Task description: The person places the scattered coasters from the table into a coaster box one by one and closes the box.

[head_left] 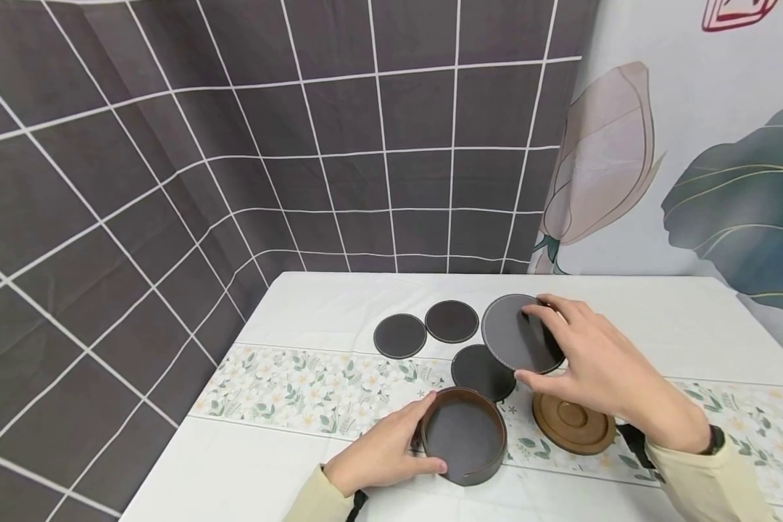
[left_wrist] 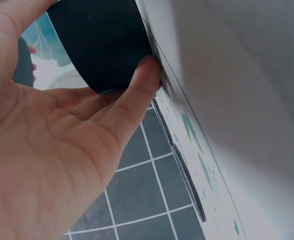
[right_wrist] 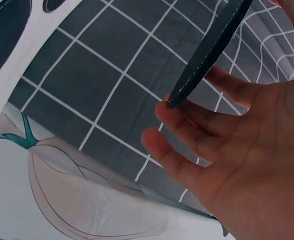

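Note:
My left hand (head_left: pixel 391 446) grips the side of a round dark coaster holder (head_left: pixel 466 442), thumb at its front and fingers at its back left. The holder stands on the table with its top side up and a dark disc surface showing inside. In the left wrist view, the holder's smooth dark wall (left_wrist: pixel 99 45) lies between thumb and fingers. My right hand (head_left: pixel 600 362) holds a round dark coaster (head_left: pixel 512 333) by its edge, raised and tilted above the table. Pale stitching runs along the rim of this coaster (right_wrist: pixel 207 60) in the right wrist view.
Three more dark coasters lie on the table: one at left (head_left: pixel 400 336), one behind (head_left: pixel 452 321) and one just behind the holder (head_left: pixel 483 371). A brown round ridged lid-like piece (head_left: pixel 574 424) lies below my right hand. A dark tiled-pattern curtain (head_left: pixel 417 181) hangs behind the white table (head_left: pixel 326 304).

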Demonstrator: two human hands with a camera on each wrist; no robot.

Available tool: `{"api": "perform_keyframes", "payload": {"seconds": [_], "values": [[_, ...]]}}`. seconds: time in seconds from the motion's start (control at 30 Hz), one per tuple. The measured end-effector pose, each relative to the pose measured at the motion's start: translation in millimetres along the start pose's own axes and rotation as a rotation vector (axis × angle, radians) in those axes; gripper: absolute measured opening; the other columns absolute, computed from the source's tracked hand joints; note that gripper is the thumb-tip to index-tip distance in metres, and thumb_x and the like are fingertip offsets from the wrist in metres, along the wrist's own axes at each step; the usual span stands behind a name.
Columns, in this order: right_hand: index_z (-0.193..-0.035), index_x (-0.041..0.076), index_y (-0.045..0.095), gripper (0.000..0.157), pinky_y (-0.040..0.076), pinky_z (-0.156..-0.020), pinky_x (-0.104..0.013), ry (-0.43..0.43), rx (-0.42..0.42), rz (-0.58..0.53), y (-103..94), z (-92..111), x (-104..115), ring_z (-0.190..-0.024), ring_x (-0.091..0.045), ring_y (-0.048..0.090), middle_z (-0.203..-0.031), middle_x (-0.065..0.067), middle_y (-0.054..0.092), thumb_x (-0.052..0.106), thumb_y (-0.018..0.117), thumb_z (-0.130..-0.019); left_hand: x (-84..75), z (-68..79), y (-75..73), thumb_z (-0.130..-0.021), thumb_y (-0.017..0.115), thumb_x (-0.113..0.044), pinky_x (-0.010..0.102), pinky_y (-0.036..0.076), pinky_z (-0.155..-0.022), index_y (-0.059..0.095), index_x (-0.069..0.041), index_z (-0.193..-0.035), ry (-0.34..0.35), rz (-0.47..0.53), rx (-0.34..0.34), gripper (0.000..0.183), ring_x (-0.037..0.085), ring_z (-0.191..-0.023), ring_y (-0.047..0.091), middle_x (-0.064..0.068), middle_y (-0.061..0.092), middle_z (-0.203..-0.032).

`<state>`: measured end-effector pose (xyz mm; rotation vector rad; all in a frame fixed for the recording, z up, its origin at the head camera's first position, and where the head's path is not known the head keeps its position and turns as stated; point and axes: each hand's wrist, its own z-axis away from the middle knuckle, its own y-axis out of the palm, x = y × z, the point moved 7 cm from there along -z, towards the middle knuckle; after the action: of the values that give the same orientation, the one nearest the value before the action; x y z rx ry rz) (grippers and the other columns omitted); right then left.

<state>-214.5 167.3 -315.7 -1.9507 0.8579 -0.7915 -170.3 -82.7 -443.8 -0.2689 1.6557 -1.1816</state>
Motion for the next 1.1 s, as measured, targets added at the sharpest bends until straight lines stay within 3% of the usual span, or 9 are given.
{"api": "perform_keyframes", "payload": {"seconds": [0.23,0.57,1.1], "values": [[-0.141,0.013,0.055,0.085,0.049,-0.093,-0.062,-0.016,0.032,-0.009,2.6,0,8,-0.122,-0.039,0.056,-0.14,-0.017,0.054,0.052,0.087,-0.073,0.0,-0.3,-1.0,-0.088,0.08,-0.043,0.041,0.041,-0.117,0.029,-0.013,-0.162,-0.002,0.002,0.002,0.095,0.023,-0.145,0.045,0.01,0.044,-0.159],[-0.142,0.006,0.054,0.088,0.056,-0.09,-0.053,-0.071,0.074,-0.062,11.6,1,15,-0.125,-0.034,0.053,-0.145,-0.018,0.05,0.049,0.089,-0.073,-0.1,-1.3,-2.1,-0.089,0.08,-0.043,0.041,0.041,-0.118,0.029,-0.012,-0.162,-0.037,0.017,0.02,0.095,0.023,-0.146,0.044,0.009,0.042,-0.16],[-0.134,0.005,0.061,0.079,0.052,-0.098,-0.055,-0.135,0.111,-0.072,28.5,5,21,-0.129,-0.038,0.055,-0.146,-0.02,0.051,0.048,0.088,-0.073,-0.6,-0.9,1.2,-0.088,0.08,-0.044,0.041,0.041,-0.118,0.03,-0.007,-0.161,-0.033,0.006,0.02,0.095,0.025,-0.144,0.045,0.013,0.044,-0.159]]}}
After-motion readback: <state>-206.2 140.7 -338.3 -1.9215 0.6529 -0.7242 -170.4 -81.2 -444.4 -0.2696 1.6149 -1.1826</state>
